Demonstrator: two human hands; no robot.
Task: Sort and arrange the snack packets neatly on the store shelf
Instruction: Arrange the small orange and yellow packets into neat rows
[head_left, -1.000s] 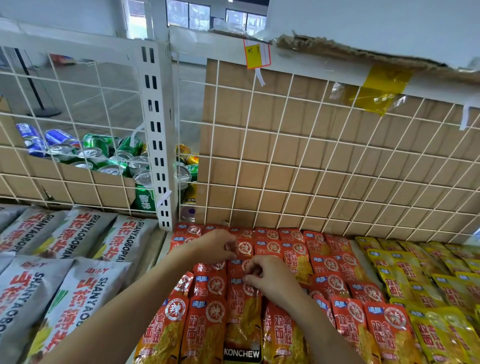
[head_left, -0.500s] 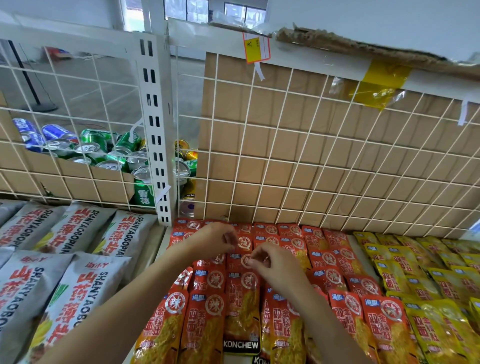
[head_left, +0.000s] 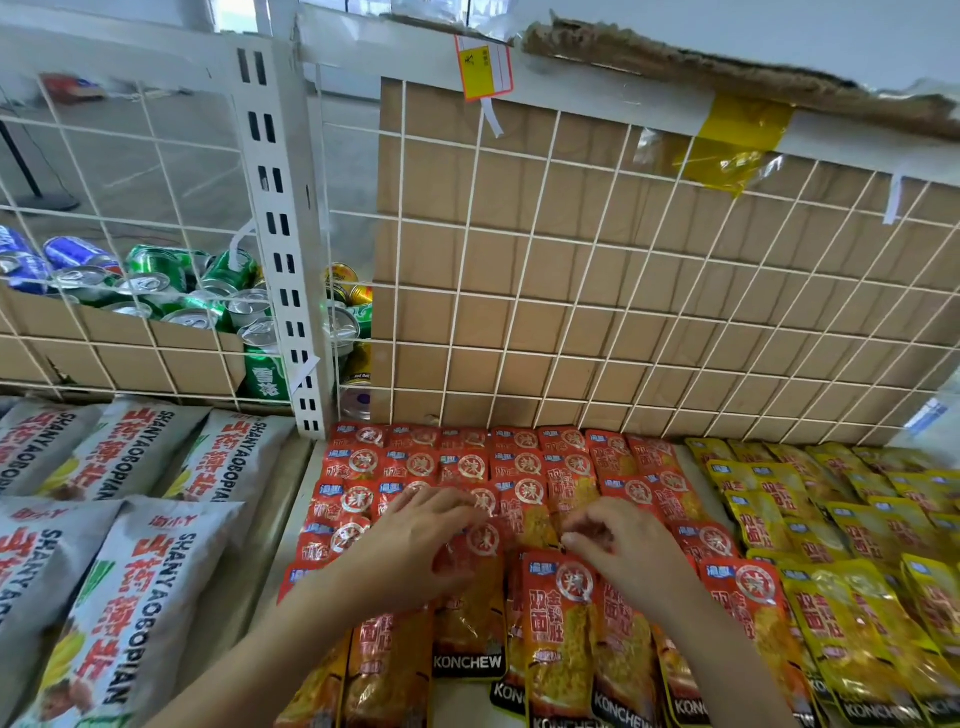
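Observation:
Several red snack packets (head_left: 519, 467) lie in overlapping rows on the middle of the shelf. My left hand (head_left: 415, 540) lies flat on one red packet (head_left: 470, 613), fingers spread over its top. My right hand (head_left: 623, 551) pinches the top edge of a neighbouring red packet (head_left: 558, 639) with curled fingers. Both packets sit in the front rows and carry a black KONCHEW band at the bottom.
Yellow snack packets (head_left: 841, 530) fill the shelf to the right. Large grey-white bags (head_left: 124, 582) lie on the left. A white wire grid backed with cardboard (head_left: 597, 291) closes the rear. Drink cans (head_left: 171, 296) sit behind the grid beside a white upright post (head_left: 283, 234).
Both hands have drawn back toward me from the rear rows to the front rows. The right hand now pinches a front packet; the left lies flat on another.

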